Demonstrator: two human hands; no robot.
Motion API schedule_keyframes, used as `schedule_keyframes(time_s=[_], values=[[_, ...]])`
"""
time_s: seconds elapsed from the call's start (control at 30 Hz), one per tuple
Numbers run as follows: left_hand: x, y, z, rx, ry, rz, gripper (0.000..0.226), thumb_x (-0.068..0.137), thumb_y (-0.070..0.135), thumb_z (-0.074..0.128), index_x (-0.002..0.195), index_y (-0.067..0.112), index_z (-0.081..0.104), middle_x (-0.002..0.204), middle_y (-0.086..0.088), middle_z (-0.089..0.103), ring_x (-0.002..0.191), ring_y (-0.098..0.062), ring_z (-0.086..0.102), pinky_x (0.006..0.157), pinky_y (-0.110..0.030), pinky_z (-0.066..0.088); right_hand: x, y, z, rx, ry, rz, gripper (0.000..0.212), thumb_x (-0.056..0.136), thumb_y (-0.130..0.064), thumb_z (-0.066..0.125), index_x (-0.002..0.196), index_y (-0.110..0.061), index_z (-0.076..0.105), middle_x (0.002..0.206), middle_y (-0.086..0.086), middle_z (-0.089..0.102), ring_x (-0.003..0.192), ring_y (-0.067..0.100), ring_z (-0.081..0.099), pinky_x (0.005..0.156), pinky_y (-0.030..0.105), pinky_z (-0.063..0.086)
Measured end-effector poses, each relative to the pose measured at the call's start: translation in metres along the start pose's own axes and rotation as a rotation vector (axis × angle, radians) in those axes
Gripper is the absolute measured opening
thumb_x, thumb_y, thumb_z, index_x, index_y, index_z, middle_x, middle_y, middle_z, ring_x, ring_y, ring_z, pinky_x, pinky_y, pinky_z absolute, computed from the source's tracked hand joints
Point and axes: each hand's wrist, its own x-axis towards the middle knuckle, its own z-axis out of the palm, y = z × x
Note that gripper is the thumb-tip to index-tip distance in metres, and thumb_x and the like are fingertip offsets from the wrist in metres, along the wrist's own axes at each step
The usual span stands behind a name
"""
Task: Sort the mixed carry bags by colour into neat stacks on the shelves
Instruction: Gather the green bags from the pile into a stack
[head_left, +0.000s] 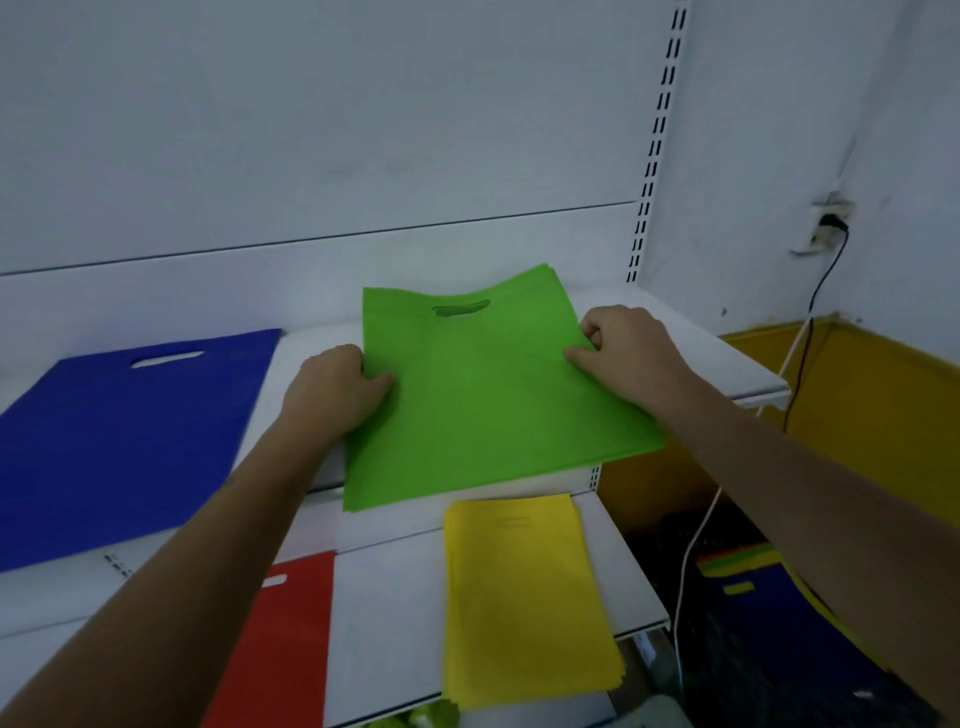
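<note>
Both grips, left hand (332, 387) and right hand (626, 353), pinch green bags (488, 395) side edges

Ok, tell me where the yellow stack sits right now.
In the head view the yellow stack lies on the lower shelf, right of the red bags and just below the green bags that both hands hold.

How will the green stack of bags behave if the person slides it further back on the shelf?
The green stack is thin flat fabric, so it is probably floppy and light. Its front edge overhangs the upper shelf, so it may droop there. The layers could shift, which may be why the left hand and right hand grip both sides.
</note>
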Motion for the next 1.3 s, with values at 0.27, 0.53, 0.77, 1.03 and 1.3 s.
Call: schedule_keyframes(time_s=[0.27, 0.53, 0.77, 1.03, 1.3], values=[[0.005, 0.014, 0.000, 0.140, -0.003, -0.008, 0.053, 0.091, 0.049, 0.051, 0.139, 0.029, 0.043, 0.142, -0.012, 0.039, 0.130, -0.037, 0.031, 0.103, -0.050, 0.030, 0.006, 0.004, 0.010, -0.167, -0.034, -0.049, 0.047, 0.090, -0.036, 0.060, 0.133, -0.020, 0.045, 0.128, 0.010, 0.048, 0.114, 0.031, 0.051, 0.086, 0.044, 0.046], [-0.033, -0.012, -0.058, -0.023, 0.253, 0.093, 0.036, 0.091, 0.045, 0.050, 0.121, 0.026, 0.059, 0.134, -0.004, 0.052, 0.125, -0.032, 0.038, 0.100, -0.046, 0.033, 0.002, -0.069, -0.039, 0.030, -0.058, -0.291, 0.023, 0.086, -0.030, 0.068, 0.109, -0.026, 0.068, 0.110, -0.003, 0.067, 0.094, 0.014, 0.060, 0.082, 0.030, 0.046], [-0.128, -0.123, -0.160, -0.127, 0.525, 0.075, 0.021, 0.092, 0.031, 0.050, 0.109, 0.027, 0.063, 0.115, 0.001, 0.059, 0.108, -0.021, 0.052, 0.087, -0.040, 0.044, -0.073, -0.241, -0.034, 0.246, -0.103, -0.590, 0.020, 0.089, -0.033, 0.061, 0.107, -0.025, 0.066, 0.097, -0.013, 0.067, 0.087, 0.008, 0.062, 0.079, 0.026, 0.048], [-0.234, -0.316, -0.245, -0.089, 0.547, -0.099, 0.011, 0.089, 0.018, 0.059, 0.093, 0.018, 0.069, 0.091, 0.002, 0.067, 0.086, -0.020, 0.062, 0.077, -0.032, 0.047, -0.141, -0.431, 0.028, 0.268, -0.244, -0.716, 0.019, 0.090, -0.036, 0.059, 0.106, -0.029, 0.065, 0.097, -0.015, 0.064, 0.090, 0.004, 0.059, 0.083, 0.028, 0.050], [-0.268, -0.453, -0.289, -0.052, 0.550, -0.206, 0.014, 0.088, 0.013, 0.060, 0.096, 0.011, 0.071, 0.099, -0.003, 0.070, 0.097, -0.023, 0.061, 0.085, -0.031, 0.043, -0.152, -0.568, 0.091, 0.150, -0.330, -0.693, 0.020, 0.089, -0.041, 0.056, 0.098, -0.026, 0.068, 0.098, -0.009, 0.067, 0.091, 0.015, 0.062, 0.082, 0.032, 0.051]])
